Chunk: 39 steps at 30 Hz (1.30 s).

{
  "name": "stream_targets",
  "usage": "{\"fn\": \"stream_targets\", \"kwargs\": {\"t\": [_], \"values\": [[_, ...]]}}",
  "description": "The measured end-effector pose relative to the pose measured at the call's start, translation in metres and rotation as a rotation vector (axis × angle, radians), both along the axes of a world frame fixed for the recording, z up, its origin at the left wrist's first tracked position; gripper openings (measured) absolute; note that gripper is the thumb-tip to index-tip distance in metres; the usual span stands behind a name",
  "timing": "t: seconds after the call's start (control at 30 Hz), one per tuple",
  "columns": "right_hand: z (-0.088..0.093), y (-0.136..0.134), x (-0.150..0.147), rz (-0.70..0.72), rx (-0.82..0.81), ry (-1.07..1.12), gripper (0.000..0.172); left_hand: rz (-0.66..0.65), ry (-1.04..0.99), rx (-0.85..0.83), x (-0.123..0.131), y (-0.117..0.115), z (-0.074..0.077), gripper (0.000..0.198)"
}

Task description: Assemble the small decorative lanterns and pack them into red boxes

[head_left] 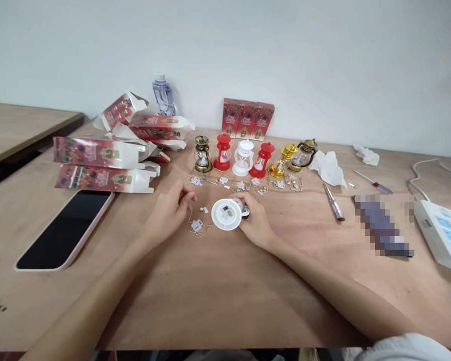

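At the centre of the frame, your right grip was closed around the white lantern, its base turned toward you, probably to give a clear view of the underside. Your left grip, left of centre, was curled; whether it pinched something, I could not tell. Small loose parts lay between both, perhaps for easy reach. Six other lanterns stood in a row, higher in the frame.

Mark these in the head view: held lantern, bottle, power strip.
Held lantern [226, 214]: head view, on the underside of its white base.
Bottle [164, 98]: head view, on its clear body below the cap.
Power strip [441, 231]: head view, on its top face.
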State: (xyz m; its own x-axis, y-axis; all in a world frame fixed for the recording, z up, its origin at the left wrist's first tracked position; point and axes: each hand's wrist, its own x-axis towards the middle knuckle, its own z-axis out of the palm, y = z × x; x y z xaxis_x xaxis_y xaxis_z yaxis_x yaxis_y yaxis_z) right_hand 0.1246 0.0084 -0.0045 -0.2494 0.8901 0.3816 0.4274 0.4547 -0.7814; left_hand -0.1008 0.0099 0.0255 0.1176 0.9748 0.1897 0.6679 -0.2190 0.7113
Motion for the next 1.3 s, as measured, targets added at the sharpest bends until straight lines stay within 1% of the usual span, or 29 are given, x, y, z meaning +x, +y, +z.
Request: {"fn": "stream_targets", "kwargs": {"t": [0.13,0.23,0.33,0.4,0.47,0.53,0.63,0.8,0.93,1.1,1.3], "values": [[0.0,0.0,0.0,0.004,-0.007,0.004,0.034,0.01,-0.274,0.011,0.007,-0.003,-0.001,0.021],[0.0,0.0,0.0,0.012,-0.003,0.008,0.035,0.012,-0.37,0.072,0.015,-0.01,0.004,0.021],[-0.001,0.001,0.0,0.017,-0.005,0.007,0.035,0.01,-0.404,0.191,0.025,-0.021,0.011,0.022],[-0.001,0.001,0.0,0.02,-0.003,0.004,0.034,-0.048,-0.342,0.284,0.03,-0.028,0.015,0.02],[-0.001,0.001,0.0,0.02,0.007,-0.002,0.033,-0.135,-0.24,0.349,0.034,-0.033,0.018,0.019],[-0.001,0.0,-0.001,0.027,0.022,-0.008,0.033,-0.204,-0.161,0.37,0.035,-0.035,0.019,0.021],[0.0,0.0,-0.001,0.041,0.038,-0.019,0.034,-0.255,-0.097,0.366,0.036,-0.036,0.019,0.024],[0.0,0.0,-0.001,0.036,0.056,-0.046,0.037,-0.28,-0.037,0.409,0.038,-0.035,0.017,0.021],[0.001,0.0,-0.001,0.04,0.061,-0.06,0.038,-0.3,0.008,0.536,0.038,-0.033,0.012,0.015],[0.0,0.0,-0.001,0.041,0.071,-0.064,0.038,-0.286,0.106,0.656,0.037,-0.031,0.01,0.015],[0.0,0.0,-0.001,0.051,0.086,-0.066,0.038,-0.278,0.125,0.79,0.038,-0.029,0.006,0.009]]}}
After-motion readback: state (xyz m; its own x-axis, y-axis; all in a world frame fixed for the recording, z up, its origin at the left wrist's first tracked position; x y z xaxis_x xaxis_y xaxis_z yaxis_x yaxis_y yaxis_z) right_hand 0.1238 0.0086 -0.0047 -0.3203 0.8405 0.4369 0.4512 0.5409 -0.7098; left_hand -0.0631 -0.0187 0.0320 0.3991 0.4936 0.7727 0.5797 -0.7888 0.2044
